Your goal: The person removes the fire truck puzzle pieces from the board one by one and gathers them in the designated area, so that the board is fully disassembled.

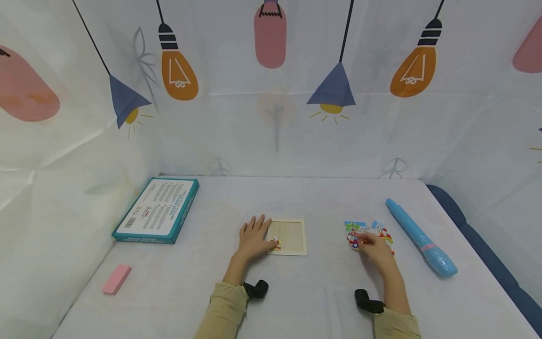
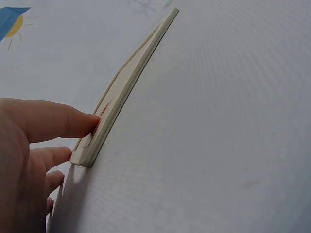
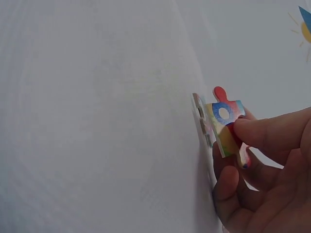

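Note:
A shallow wooden puzzle frame (image 1: pixel 289 237) lies flat on the table, with a small colourful jigsaw piece (image 1: pixel 277 244) in its near left corner. My left hand (image 1: pixel 253 239) rests at the frame's left side, fingers spread and straight, thumb laid over that corner piece. In the left wrist view, the thumb (image 2: pixel 68 121) reaches over the wooden rim. Between thumb and fingers my right hand (image 1: pixel 377 252) pinches a jigsaw piece (image 3: pixel 225 124), tilted, showing a blue ring with a pale centre. Other jigsaw pieces (image 1: pixel 383 233) lie around this hand, partly hidden by it.
A teal-edged box (image 1: pixel 156 209) lies at the back left, and a pink block (image 1: pixel 116 279) sits nearer on that side. Right of the pieces is a long light-blue tapered object (image 1: pixel 417 233). Printed white sheeting (image 1: pixel 237 132) stands behind the table.

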Demonstrator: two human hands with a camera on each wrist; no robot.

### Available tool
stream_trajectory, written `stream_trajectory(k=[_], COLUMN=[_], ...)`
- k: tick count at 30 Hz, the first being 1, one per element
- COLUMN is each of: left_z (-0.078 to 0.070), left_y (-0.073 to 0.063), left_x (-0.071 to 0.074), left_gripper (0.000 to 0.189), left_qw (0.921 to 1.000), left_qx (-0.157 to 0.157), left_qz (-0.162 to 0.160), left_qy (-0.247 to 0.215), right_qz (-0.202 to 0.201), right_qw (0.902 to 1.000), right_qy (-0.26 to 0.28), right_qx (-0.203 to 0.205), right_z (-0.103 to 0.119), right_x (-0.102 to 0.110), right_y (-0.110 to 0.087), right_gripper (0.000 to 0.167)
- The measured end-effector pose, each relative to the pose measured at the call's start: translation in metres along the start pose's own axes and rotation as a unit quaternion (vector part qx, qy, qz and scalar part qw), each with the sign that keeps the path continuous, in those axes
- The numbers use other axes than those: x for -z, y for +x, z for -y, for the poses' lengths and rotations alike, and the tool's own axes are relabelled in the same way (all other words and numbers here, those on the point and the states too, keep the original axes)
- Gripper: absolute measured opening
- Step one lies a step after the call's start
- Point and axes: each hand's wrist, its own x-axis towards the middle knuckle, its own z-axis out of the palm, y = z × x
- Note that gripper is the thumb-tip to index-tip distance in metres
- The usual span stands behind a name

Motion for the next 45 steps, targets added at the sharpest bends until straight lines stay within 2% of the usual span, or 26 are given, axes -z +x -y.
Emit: stream_trajectory(k=[6, 12, 18, 23, 25, 29, 35, 40, 45], left_z=[0.0, 0.001, 0.002, 0.005, 0.005, 0.004, 0.004, 0.002, 0.002], left_y=[-0.001, 0.001, 0.002, 0.001, 0.001, 0.002, 0.003, 0.001, 0.0], left_x=[0.0, 0.0, -0.002, -0.004, -0.004, -0.002, -0.002, 0.001, 0.001], left_gripper=[0.072, 0.072, 0.072, 0.073, 0.073, 0.072, 0.072, 0.072, 0.072], left_qw=[1.0, 1.0, 1.0, 0.9992, 0.9988, 0.9991, 0.9999, 0.9999, 0.9998], left_qx=[-0.001, -0.001, -0.002, -0.02, -0.023, -0.015, -0.008, -0.009, -0.01], left_qz=[0.0, 0.001, 0.0, -0.018, -0.02, -0.007, 0.005, 0.004, 0.003], left_qy=[-0.006, 0.003, -0.002, -0.031, -0.039, -0.039, -0.008, -0.009, -0.014], right_qz=[0.0, -0.019, -0.061, -0.1, -0.104, -0.103, -0.103, -0.094, -0.068], right_qw=[0.9994, 0.9982, 0.9938, 0.9858, 0.9868, 0.9929, 0.9937, 0.9933, 0.9951], right_qy=[-0.019, -0.051, -0.091, -0.135, -0.124, -0.059, 0.026, 0.042, 0.042], right_qx=[-0.027, -0.025, -0.021, 0.0, 0.002, 0.008, 0.037, 0.052, 0.058], right_z=[-0.006, -0.011, -0.009, -0.005, -0.003, 0.003, 0.015, 0.025, 0.032], right_x=[0.008, 0.012, 0.012, 0.012, 0.01, 0.003, -0.012, -0.023, -0.033], right_y=[-0.002, -0.001, -0.001, -0.001, -0.002, -0.003, 0.0, 0.002, 0.004], right_gripper=[0.035, 0.034, 0.03, 0.029, 0.03, 0.033, 0.034, 0.031, 0.03])
